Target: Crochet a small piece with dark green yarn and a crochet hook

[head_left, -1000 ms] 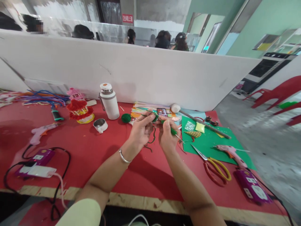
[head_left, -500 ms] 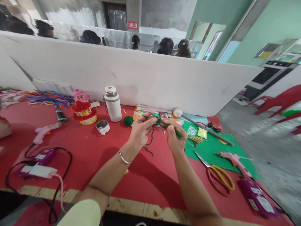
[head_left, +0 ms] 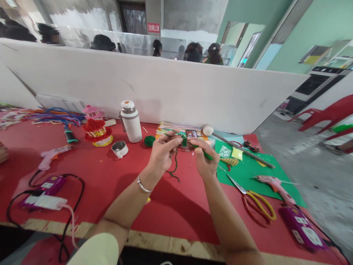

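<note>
My left hand (head_left: 164, 150) pinches a small piece of dark green yarn work (head_left: 184, 141), and a strand runs over its raised fingers. A loose green tail (head_left: 174, 169) hangs below onto the red tabletop. My right hand (head_left: 206, 156) is closed round the green handle of a hook (head_left: 207, 155), whose tip meets the yarn work between the two hands. The fingertips hide part of the stitches. A ball of green yarn (head_left: 149, 141) lies left of my left hand. Behind the hands rests a phone (head_left: 191, 134) with a lit screen.
Left stand a white flask (head_left: 131, 123), a metal-lined cup (head_left: 120, 148), a red paper ornament (head_left: 97, 131) and a pink glue gun (head_left: 52, 156). Scissors (head_left: 251, 198), another glue gun (head_left: 275, 184) and a purple power strip (head_left: 302, 228) lie right. A white partition (head_left: 179, 95) stands behind.
My right thumb has bent down beside the handle, and the fingertips of both hands have shifted slightly around the yarn work. The whole view has moved a little.
</note>
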Demonstrator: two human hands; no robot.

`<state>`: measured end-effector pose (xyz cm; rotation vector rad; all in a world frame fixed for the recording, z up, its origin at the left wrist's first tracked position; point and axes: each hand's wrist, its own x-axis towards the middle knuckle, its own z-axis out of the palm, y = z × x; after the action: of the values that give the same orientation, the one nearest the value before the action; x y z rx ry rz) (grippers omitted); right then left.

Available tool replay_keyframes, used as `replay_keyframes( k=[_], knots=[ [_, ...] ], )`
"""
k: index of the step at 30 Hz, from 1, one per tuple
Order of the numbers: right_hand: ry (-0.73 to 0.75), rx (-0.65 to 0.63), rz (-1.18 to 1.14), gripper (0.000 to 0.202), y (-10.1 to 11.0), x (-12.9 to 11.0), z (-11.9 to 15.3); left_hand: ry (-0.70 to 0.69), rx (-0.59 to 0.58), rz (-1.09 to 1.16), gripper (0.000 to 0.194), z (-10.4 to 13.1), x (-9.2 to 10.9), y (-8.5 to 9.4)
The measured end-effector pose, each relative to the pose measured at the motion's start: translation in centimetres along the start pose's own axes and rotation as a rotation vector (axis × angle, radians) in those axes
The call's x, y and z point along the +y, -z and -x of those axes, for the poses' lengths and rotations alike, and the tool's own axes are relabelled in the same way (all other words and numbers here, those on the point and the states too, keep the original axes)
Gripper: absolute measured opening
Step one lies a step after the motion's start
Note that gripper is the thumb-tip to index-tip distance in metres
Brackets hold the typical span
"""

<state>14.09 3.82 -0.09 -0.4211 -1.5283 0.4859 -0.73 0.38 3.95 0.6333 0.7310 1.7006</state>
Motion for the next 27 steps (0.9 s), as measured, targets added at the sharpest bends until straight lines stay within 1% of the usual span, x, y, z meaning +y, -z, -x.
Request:
replay_keyframes(
  k=[2, 7, 9, 11, 12, 13, 15, 16, 17, 19, 21, 23, 25, 27],
  knots=[
    [0.001, 0.037, 0.006, 0.020, -0.4, 0.0, 0.2, -0.032, 0.012, -0.001, 0.043, 0.1, -0.2, -0.2],
    [-0.015, 0.126, 0.014, 0.021, -1.1, 0.2, 0.8, -0.021, 0.001, 0.009, 0.044, 0.5, -0.6, -0.7],
    [-0.030, 0.108, -0.013, 0.021, -0.8, 0.4, 0.7, -0.014, -0.016, -0.001, 0.044, 0.5, -0.5, -0.5],
    [-0.055, 0.046, -0.061, 0.021, -0.1, 0.4, 0.2, -0.001, -0.047, -0.037, 0.041, 0.3, -0.4, -0.3],
    [-0.070, -0.001, -0.075, 0.022, 0.3, 0.4, -0.1, -0.018, -0.053, -0.070, 0.038, 0.2, -0.4, -0.2],
    [-0.084, -0.048, -0.070, 0.022, 0.7, 0.4, -0.4, -0.059, -0.049, -0.115, 0.034, 0.1, -0.6, 0.0],
    [-0.086, -0.111, 0.002, 0.017, 0.9, 0.2, -0.7, -0.230, 0.012, -0.225, 0.022, -0.3, -1.2, 0.2],
    [-0.065, -0.108, 0.047, 0.016, 0.7, 0.0, -0.6, -0.301, 0.041, -0.278, 0.017, -0.4, -1.5, 0.2],
    [-0.028, -0.076, 0.086, 0.016, 0.4, -0.1, -0.4, -0.351, 0.073, -0.288, 0.015, -0.5, -1.9, 0.2],
    [0.057, -0.015, 0.172, 0.019, -0.6, -0.4, 0.3, -0.381, 0.095, -0.242, 0.013, -0.5, -2.5, 0.1],
    [0.146, 0.036, 0.221, 0.023, -1.6, -0.3, 1.1, -0.330, 0.100, -0.163, 0.016, -0.3, -2.8, -0.2],
    [0.202, 0.093, 0.231, 0.026, -2.1, 0.0, 1.7, -0.217, 0.083, -0.082, 0.022, 0.0, -2.6, -0.5],
    [0.241, 0.122, 0.197, 0.027, -2.1, 0.4, 1.8, -0.073, 0.023, -0.002, 0.030, 0.3, -2.0, -0.5],
    [0.250, 0.107, 0.127, 0.025, -1.6, 0.7, 1.5, 0.035, -0.062, 0.033, 0.035, 0.3, -1.2, -0.3]
  ],
)
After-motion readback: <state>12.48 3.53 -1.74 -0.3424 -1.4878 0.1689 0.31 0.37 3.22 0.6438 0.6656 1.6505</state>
